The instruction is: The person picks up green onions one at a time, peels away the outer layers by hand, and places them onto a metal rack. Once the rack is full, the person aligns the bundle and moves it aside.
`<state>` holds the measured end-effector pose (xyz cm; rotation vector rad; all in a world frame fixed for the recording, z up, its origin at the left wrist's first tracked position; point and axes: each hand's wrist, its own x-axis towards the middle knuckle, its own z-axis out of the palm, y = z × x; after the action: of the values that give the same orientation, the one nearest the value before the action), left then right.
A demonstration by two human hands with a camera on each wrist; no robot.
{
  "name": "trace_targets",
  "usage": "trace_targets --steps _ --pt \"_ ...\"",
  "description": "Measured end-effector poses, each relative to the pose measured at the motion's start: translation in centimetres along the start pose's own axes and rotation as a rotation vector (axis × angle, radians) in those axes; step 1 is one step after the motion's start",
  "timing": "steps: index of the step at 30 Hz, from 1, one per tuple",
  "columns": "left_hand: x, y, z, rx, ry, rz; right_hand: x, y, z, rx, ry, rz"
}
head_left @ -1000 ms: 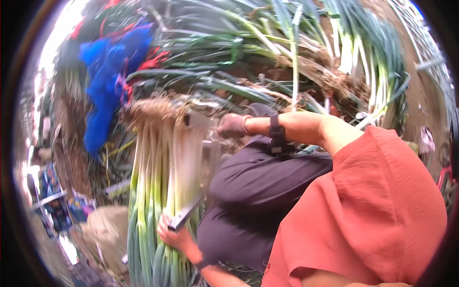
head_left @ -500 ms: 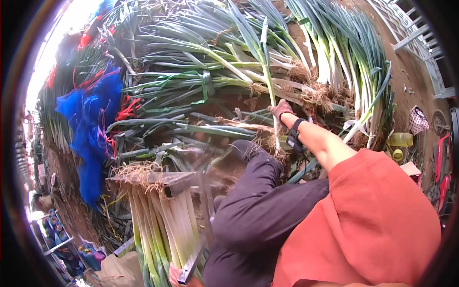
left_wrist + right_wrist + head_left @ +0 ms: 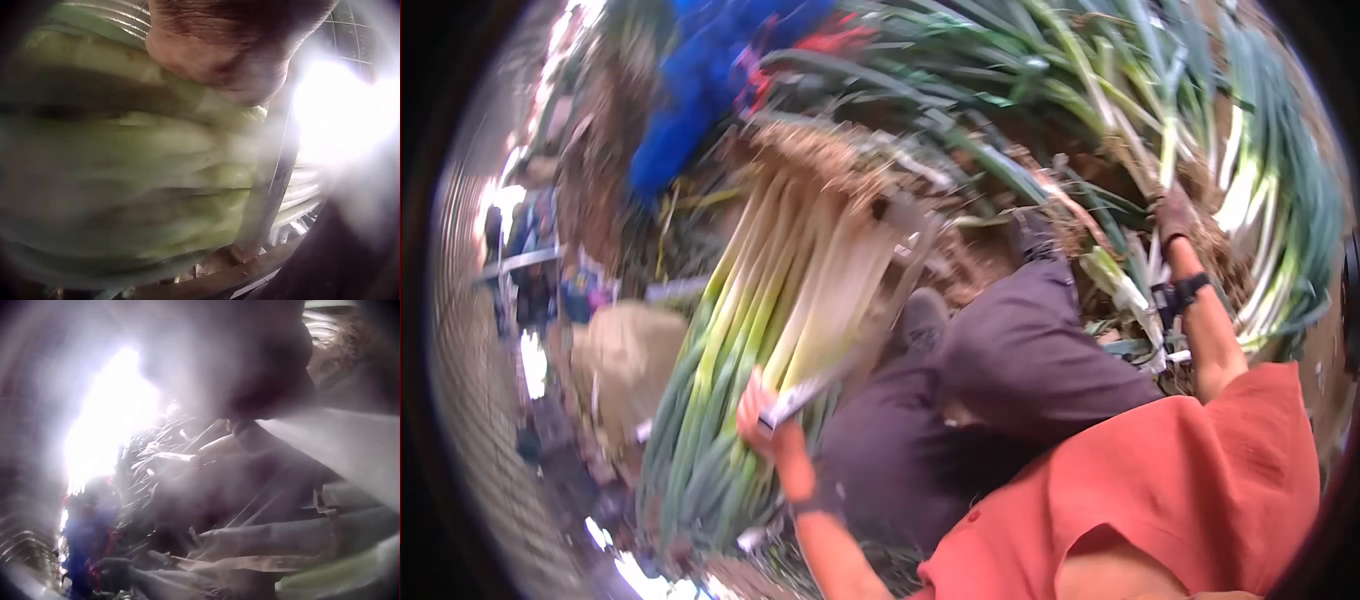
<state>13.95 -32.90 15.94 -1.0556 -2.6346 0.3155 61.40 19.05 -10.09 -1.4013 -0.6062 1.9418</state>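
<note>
In the head view, a thick leek bundle (image 3: 785, 290) lies in a metal frame, roots at the top and green leaves toward the bottom. My left hand (image 3: 762, 415) grips the bundle beside the frame's metal bar (image 3: 800, 398). Blurred leeks (image 3: 137, 162) and the back of the left hand (image 3: 219, 47) fill much of the left wrist view. At the right, my gloved right hand (image 3: 1172, 215) holds a leek stalk (image 3: 1168, 150) beside the rooty ends of the pile. A pale stalk (image 3: 344, 440) passes near the dark right hand (image 3: 250, 362), whose fingers are blurred.
More leeks (image 3: 1285, 190) lie across the top and right. Blue netting (image 3: 700, 75) with red ties is at upper left. A tan sack (image 3: 625, 365) stands left of the bundle. My bent legs (image 3: 1040, 350) are between the hands.
The head view has swung, shifting the bundle up and the piles right. My right arm, over the bundle's roots a second ago, now reaches to the pile at the right; the left hand stays by the bar.
</note>
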Motion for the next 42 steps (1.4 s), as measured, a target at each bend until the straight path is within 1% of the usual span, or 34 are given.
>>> trace_targets --steps 1,2,3,5,6,7,8,9,12,13,14,15,16,17,18,19,20,21,22,23,24,25,26,27,29,31,33,34,35,37,38,39,41,42 --pt "0.2 0.7 -0.1 -0.043 0.022 -0.042 1.1 -0.6 0.8 -0.155 0.050 -0.144" --pt "0.3 1.0 0.0 -0.059 0.050 -0.060 -3.5 -2.6 8.3 -0.271 0.264 -0.241" --pt "0.3 1.2 0.1 -0.086 0.079 -0.071 -5.9 -4.4 12.4 -0.224 0.246 -0.288" --pt "-0.1 1.4 -0.1 -0.091 0.116 -0.100 -7.0 -6.7 16.9 -0.111 0.072 -0.335" --pt "-0.2 1.4 -0.2 -0.105 0.128 -0.092 -8.1 -7.7 20.1 -0.047 -0.002 -0.417" --pt "-0.2 1.4 -0.3 -0.119 0.139 -0.080 -8.7 -8.8 22.4 -0.020 -0.140 -0.466" --pt "-0.2 1.5 -0.4 -0.150 0.163 -0.083 -12.0 -9.8 26.4 -0.003 -0.205 -0.579" --pt "-0.3 1.7 -0.6 -0.153 0.170 -0.095 -13.4 -10.8 29.6 -0.016 -0.224 -0.602" --pt "-0.2 1.9 -0.6 -0.157 0.216 -0.099 -19.7 -12.2 38.5 -0.162 -0.396 -0.850" --pt "-0.2 1.9 -0.5 -0.158 0.217 -0.105 -18.2 -13.0 40.4 -0.145 -0.626 -0.917" --pt "-0.2 1.9 -0.6 -0.166 0.216 -0.122 -25.0 -12.4 44.6 -0.169 -0.656 -0.940" --pt "-0.2 2.0 -0.7 -0.173 0.215 -0.136 -24.7 -12.3 46.9 -0.305 -0.811 -0.989" --pt "-0.3 1.9 -0.5 -0.163 0.222 -0.128 -23.6 -11.2 49.8 -0.325 -1.078 -1.226" --pt "-0.3 1.8 -0.4 -0.162 0.225 -0.131 -24.4 -9.5 53.9 -0.246 -1.307 -1.559" --pt "-0.3 1.7 -0.3 -0.143 0.220 -0.129 -26.3 -7.1 55.6 -0.244 -1.307 -1.563" --pt "-0.3 1.7 -0.2 -0.125 0.214 -0.122 -28.5 -3.9 56.1 -0.171 -1.538 -0.785" --pt "-0.2 1.7 -0.3 -0.136 0.215 -0.118 -29.3 -0.7 57.0 -0.084 -1.606 0.008" --pt "-0.3 1.8 -0.5 -0.142 0.219 -0.104 -26.5 4.8 58.6 -0.408 -1.711 -1.036" --pt "-0.3 1.9 -0.7 -0.192 0.215 -0.124 -29.2 6.5 58.6 -1.319 -1.494 -1.269" --pt "-0.3 1.9 -0.7 -0.243 0.211 -0.140 -30.4 7.7 57.4 -1.716 -1.506 -1.298" --pt "-0.5 1.5 -0.4 -0.248 0.145 -0.148 -30.5 10.1 56.4 -1.972 -1.468 -0.989" --pt "-0.6 1.5 -0.7 -0.208 0.126 -0.129 -28.1 13.6 54.9 -1.765 -1.589 -0.983" --pt "-0.5 1.4 -0.4 -0.221 0.145 -0.116 -27.6 13.8 54.3 -1.639 -1.597 -1.144" --pt "-0.5 1.4 -0.2 -0.232 0.164 -0.110 -27.0 14.0 54.2 -1.639 -1.594 -1.143" --pt "-0.4 1.5 -0.3 -0.243 0.155 -0.111 -26.0 13.7 54.3 -1.719 -1.555 -0.995" --pt "-0.4 1.4 -1.0 -0.252 0.148 -0.105 -25.7 13.0 54.1 -1.737 -1.555 -0.978" --pt "-0.3 1.4 -2.6 -0.296 0.139 -0.157 -25.1 13.1 54.0 -1.700 -1.494 -0.975" --pt "-0.4 1.2 -4.2 -0.269 0.203 -0.147 -24.9 13.4 53.7 -1.621 -1.490 -1.037" --pt "-0.4 0.5 -4.9 -0.070 0.214 -0.146 -24.9 13.5 53.8 -1.623 -1.502 -1.033" --pt "0.5 -1.7 -4.6 0.017 0.137 -0.244 -25.6 13.2 54.1 -1.625 -1.454 -0.940" --pt "0.5 -3.2 -3.7 0.036 0.079 -0.265 -26.7 12.4 54.5 -1.641 -1.479 -0.883" --pt "0.7 -4.4 -2.8 0.056 0.027 -0.285 -26.6 13.1 54.5 -1.638 -1.496 -0.883" --pt "0.8 -5.6 -2.1 0.094 0.049 -0.275 -26.3 14.4 54.1 -1.419 -1.600 -0.940" --pt "1.0 -6.0 -2.2 0.025 -0.004 -0.224 -26.1 14.3 53.6 -1.474 -1.612 -0.943"
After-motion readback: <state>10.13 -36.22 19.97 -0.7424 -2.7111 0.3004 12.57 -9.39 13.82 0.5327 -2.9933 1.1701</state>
